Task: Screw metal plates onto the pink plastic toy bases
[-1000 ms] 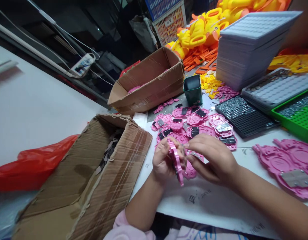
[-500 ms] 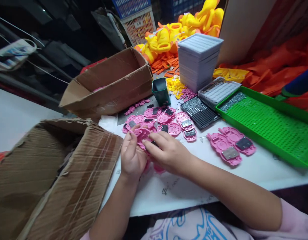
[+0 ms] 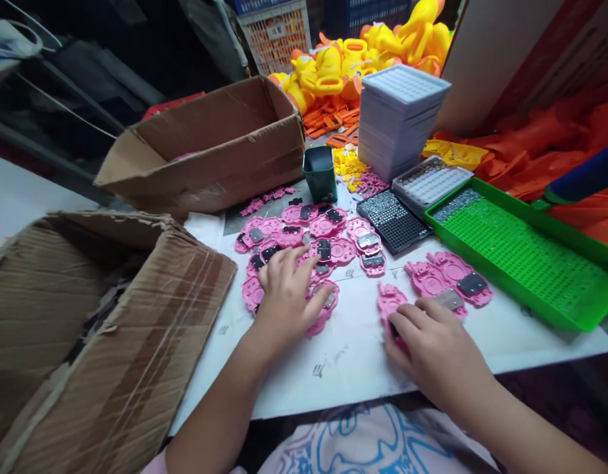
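Note:
My right hand (image 3: 432, 336) has its fingers round a pink plastic casing (image 3: 390, 300) with a dark patch, low over the table's right side. Just beyond it two more pink casings (image 3: 455, 273) lie side by side, one with a grey plate and one with a black plate. My left hand (image 3: 287, 286) is open, fingers spread, over a heap of pink casings (image 3: 328, 224) with black or silvery plates. Whether its fingertips touch the casings I cannot tell. Part of the heap is hidden under that hand.
Cardboard boxes (image 3: 151, 316) stand at the left. A dark green cup (image 3: 320, 174), a black screw tray (image 3: 395, 222), stacked white trays (image 3: 400, 125) and a green perforated tray (image 3: 531, 263) are behind and right. Yellow toy parts (image 3: 333, 66) are piled at the back.
My hands have parted. The right one has carried a pink casing from the middle to the right, beside the two casings there. My left hand has let go and opened over the heap.

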Tool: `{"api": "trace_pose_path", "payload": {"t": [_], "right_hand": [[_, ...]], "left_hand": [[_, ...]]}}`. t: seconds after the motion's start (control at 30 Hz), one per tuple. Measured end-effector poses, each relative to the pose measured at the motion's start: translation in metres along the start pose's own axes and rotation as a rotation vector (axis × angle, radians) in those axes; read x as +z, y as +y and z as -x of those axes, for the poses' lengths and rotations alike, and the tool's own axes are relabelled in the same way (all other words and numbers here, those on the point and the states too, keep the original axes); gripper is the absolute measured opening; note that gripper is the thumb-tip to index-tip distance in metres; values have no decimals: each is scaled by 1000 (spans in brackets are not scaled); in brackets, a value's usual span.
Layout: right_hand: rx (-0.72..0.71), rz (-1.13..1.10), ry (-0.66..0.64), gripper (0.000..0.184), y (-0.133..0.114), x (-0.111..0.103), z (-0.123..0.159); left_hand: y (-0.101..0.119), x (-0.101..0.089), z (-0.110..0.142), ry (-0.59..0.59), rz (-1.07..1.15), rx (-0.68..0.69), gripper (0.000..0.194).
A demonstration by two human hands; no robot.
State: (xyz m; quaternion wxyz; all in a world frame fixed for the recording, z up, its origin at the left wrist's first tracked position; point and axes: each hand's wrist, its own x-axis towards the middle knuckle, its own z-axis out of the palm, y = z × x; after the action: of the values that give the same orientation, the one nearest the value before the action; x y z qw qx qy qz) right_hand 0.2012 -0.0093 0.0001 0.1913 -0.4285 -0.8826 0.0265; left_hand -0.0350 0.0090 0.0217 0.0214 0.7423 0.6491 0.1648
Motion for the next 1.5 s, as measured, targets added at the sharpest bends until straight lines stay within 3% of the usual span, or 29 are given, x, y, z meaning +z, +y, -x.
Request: {"api": "trace_pose_path", "payload": {"t": [0.27, 0.43, 0.57, 0.67, 0.83, 0.97, 1.1, 1.23, 1.37, 1.5], "right_hand": [[23, 91, -62, 9, 24, 0, 18], [-61, 59, -59, 17, 31, -11, 4], [-130, 6, -43, 23, 51, -24, -53], [34, 55, -209, 26, 73, -21, -118], [149, 149, -296, 24, 109, 11, -217], [200, 207, -438, 28, 121, 39, -257], [217, 242, -531, 28, 126, 55, -270], [191, 235, -528, 28, 132, 61, -273], [164, 175, -421, 23, 127, 52, -267], [141, 30, -230, 16, 105, 29, -247]], "left_hand": [[-21, -2, -7, -104, -93, -232, 80], [-29, 2, -11, -119, -41, -246, 74], [-31, 5, -13, -66, -57, -205, 55], [-32, 6, -13, -15, -44, -198, 48], [-32, 6, -13, 29, 13, -221, 43], [-33, 7, -14, 52, -38, -323, 48], [-38, 9, -15, 19, -62, -360, 55], [-41, 12, -17, 33, -20, -369, 49], [-42, 14, -19, 118, 66, -421, 38], [-48, 12, -20, 301, 128, -425, 27]]}}
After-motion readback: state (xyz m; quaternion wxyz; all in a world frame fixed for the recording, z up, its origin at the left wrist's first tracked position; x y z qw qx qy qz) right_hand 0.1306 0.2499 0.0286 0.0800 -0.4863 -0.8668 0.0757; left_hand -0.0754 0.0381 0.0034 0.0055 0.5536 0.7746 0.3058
